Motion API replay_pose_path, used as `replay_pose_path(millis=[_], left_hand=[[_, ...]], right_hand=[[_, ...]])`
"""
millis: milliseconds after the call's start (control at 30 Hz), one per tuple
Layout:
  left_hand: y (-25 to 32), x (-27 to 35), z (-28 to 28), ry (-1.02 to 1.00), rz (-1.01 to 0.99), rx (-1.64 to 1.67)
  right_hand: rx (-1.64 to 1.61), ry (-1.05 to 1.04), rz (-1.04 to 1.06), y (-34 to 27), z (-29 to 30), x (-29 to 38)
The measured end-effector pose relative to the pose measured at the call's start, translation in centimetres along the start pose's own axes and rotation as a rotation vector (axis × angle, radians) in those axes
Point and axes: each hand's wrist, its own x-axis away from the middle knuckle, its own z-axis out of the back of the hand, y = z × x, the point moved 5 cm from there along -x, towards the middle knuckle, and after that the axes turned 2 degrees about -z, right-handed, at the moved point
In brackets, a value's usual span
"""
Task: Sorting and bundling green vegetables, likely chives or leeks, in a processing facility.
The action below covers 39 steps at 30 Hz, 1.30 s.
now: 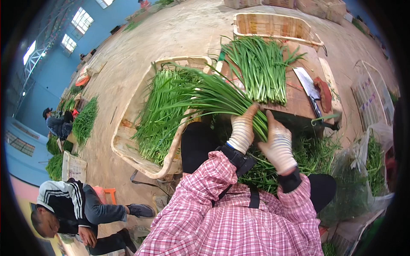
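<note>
My left hand (244, 129), in a striped fingerless glove, grips a bunch of long green garlic chives (221, 96) near its stem ends. The leaves fan out over a plastic crate (166, 169) at the left, which holds more chives (160, 118). On the other side of the stem ends is my right hand (277, 140), gloved alike, its fingers at the cut ends; how firmly it holds them cannot be told. Ahead, a flat pile of chives (264, 70) lies on a wooden board (296, 102). To its right are a cleaver (307, 84) and a reddish-brown object (323, 94).
Beyond the board stands an empty crate (275, 27). Loose greens (314, 153) lie below the board, beside a clear plastic bag (349, 179). A seated person (67, 204) is at lower left, another person (57, 123) farther off. A white crate (373, 96) stands at right.
</note>
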Motion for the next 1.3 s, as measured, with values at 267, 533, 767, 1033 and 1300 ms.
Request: replay_pose_path(millis=[267, 533, 767, 1033, 1300], left_hand=[[-4.1, 0.8, 0.3, -0.212, -0.014, -0.068], [-8.2, 1.1, 0.0, -0.286, 0.078, -0.134], [-10.1, 1.0, -0.2, -0.356, 0.093, -0.121], [-6.6, 2.9, -0.2, -0.424, 0.107, -0.252], [-3.9, 3.5, -1.6, -0.673, 0.49, 0.373]], right_hand=[[-0.536, 0.195, 0.293, -6.8, 8.8, -2.5], [-0.499, 0.152, 0.278, -10.4, 7.6, -3.2], [0.115, 0.127, 0.302, -8.9, 3.6, -2.3], [-1.058, 0.114, -0.147, -3.1, 4.4, -4.3], [-1.235, 0.246, -0.04, -0.1, 8.2, -2.7]])
